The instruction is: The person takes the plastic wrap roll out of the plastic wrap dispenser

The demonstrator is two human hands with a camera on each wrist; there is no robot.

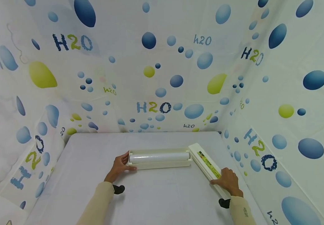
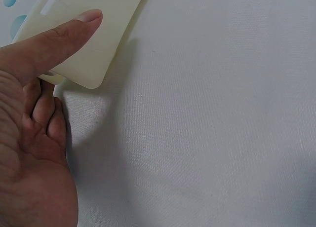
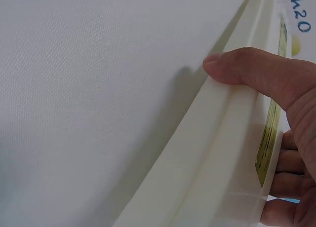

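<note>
A cream cling film dispenser box [image 1: 162, 167] lies lengthwise on the table, with a shiny roll of plastic wrap [image 1: 159, 157] inside it. My left hand [image 1: 120, 165] grips the box's left end. In the left wrist view the thumb lies across the cream box [image 2: 84, 64] while the other fingers curl beneath. Angled off the box's right end is its long cream lid [image 1: 207, 168], bearing a yellow-green label [image 1: 210, 165]. My right hand [image 1: 228, 180] holds the lid near its closer end. In the right wrist view the thumb presses one long edge and the fingers wrap the labelled side.
A white cloth covers the table [image 1: 156, 200]. White curtains [image 1: 128, 75] printed with blue and green drops and H2O lettering rise behind it and along both sides. A black strap piece [image 1: 119, 189] sits at the left wrist, another [image 1: 224, 203] at the right.
</note>
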